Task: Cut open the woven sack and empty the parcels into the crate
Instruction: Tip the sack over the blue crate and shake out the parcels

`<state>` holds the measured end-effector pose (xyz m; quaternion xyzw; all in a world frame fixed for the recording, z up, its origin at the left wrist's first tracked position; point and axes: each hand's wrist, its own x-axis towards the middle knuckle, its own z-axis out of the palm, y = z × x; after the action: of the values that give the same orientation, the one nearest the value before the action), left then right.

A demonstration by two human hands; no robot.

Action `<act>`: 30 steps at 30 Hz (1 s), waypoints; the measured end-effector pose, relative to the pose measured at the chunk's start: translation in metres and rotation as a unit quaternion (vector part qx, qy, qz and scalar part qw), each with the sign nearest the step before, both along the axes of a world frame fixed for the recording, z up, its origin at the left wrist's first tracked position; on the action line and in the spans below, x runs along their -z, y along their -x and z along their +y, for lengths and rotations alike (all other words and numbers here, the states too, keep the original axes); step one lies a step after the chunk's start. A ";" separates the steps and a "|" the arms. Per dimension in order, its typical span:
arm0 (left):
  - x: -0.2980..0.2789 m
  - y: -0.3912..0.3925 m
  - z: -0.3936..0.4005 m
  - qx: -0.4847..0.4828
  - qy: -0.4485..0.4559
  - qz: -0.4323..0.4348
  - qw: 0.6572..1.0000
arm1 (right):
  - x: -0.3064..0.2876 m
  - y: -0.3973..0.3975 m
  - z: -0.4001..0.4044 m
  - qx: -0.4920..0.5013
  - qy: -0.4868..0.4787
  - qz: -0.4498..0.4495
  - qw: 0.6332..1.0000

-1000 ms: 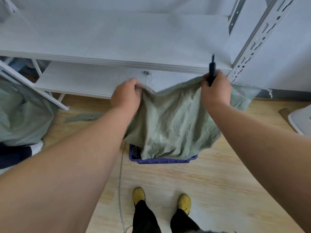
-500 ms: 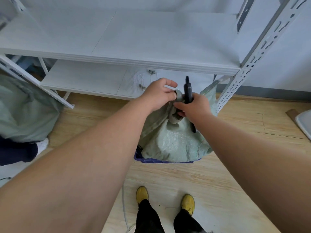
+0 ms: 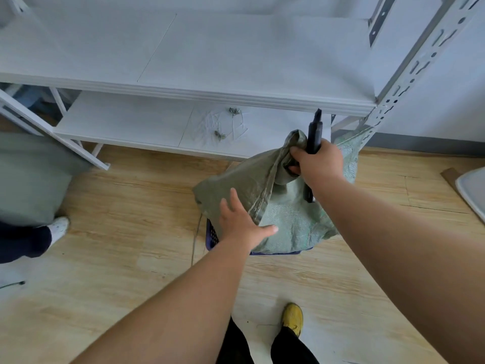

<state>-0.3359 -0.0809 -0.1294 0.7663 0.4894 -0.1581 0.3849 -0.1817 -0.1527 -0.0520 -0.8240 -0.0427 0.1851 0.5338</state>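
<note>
A green woven sack (image 3: 283, 216) hangs bunched over a blue crate (image 3: 211, 236), hiding most of the crate and whatever is inside. My right hand (image 3: 316, 164) grips the gathered top of the sack together with a black utility knife (image 3: 314, 132) that points up. My left hand (image 3: 240, 222) is open with fingers spread, lying flat against the sack's left side, just above the crate's rim. No parcels are visible.
A white metal shelving unit (image 3: 210, 95) stands just behind the crate, its slotted post (image 3: 409, 74) close to the sack. Another green sack (image 3: 29, 177) and a person's foot (image 3: 59, 227) are at the left. A white object (image 3: 472, 190) lies at the right edge.
My left hand has let go of the sack's top and dropped to its left side, fingers spread. My right hand now holds the bunched top alone, with the knife.
</note>
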 end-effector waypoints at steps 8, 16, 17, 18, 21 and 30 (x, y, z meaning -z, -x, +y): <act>-0.059 -0.031 0.097 -0.105 -0.191 -0.146 0.965 | -0.023 -0.029 0.000 0.005 0.069 -0.110 0.991; -0.093 -0.041 0.116 0.004 -0.306 -0.259 0.916 | -0.056 -0.046 0.003 0.038 0.002 -0.139 0.990; -0.097 -0.042 0.117 -0.007 -0.291 -0.267 0.919 | -0.060 -0.047 0.005 0.047 -0.017 -0.147 0.988; -0.100 -0.043 0.115 0.038 -0.265 -0.237 0.934 | -0.062 -0.046 0.007 0.037 -0.020 -0.152 0.988; -0.109 -0.043 0.113 0.112 -0.236 -0.183 0.948 | -0.060 -0.041 0.011 -0.047 0.052 -0.158 0.985; -0.123 -0.048 0.095 -0.005 -0.119 -0.318 0.941 | -0.054 -0.028 0.014 -0.087 0.022 -0.125 0.988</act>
<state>-0.2876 0.0138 -0.0063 0.8145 0.3607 0.1550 0.4273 -0.1539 -0.1385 0.0015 -0.8454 -0.1763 0.1268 0.4881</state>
